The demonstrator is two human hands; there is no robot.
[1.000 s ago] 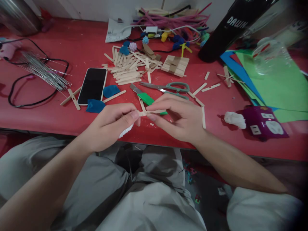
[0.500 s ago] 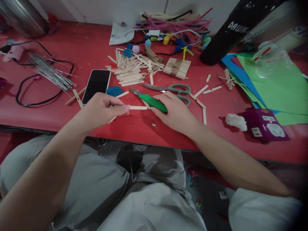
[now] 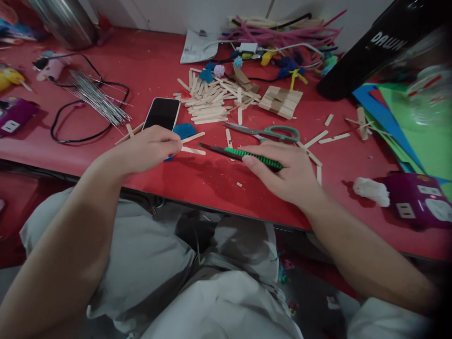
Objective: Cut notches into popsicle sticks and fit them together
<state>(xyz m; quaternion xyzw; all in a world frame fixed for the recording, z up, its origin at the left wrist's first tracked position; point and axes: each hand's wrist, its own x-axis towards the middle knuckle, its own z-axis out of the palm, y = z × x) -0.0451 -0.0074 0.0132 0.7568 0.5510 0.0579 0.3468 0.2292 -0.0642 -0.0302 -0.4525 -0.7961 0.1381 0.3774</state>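
Observation:
My left hand [image 3: 151,148] is closed in a pinch on a wooden craft stick [image 3: 194,150], whose free end points right. In my right hand [image 3: 293,169] is a green utility knife [image 3: 252,154], its dark blade pointing left near the stick's tip, with no clear contact. Beyond the left fingers lie another stick and a blue piece [image 3: 184,130]. Grey-green handled scissors [image 3: 280,133] rest just behind the knife. A short notched stick piece [image 3: 229,137] lies between the scissors and the knife, and a tiny wood chip [image 3: 239,184] is nearer me.
On the red table [image 3: 197,183], a phone [image 3: 163,113] lies behind my left hand. Farther back is a pile of craft sticks [image 3: 208,101]. Thin metal wires [image 3: 100,99] lie left; a black bottle [image 3: 360,52], coloured paper [image 3: 420,108] and a purple box [image 3: 416,200] are right.
The view has swung left. My hands are farther apart, the left with its stick drawn back from the knife. The knife has rolled in my right hand, and the short notched piece is now visible.

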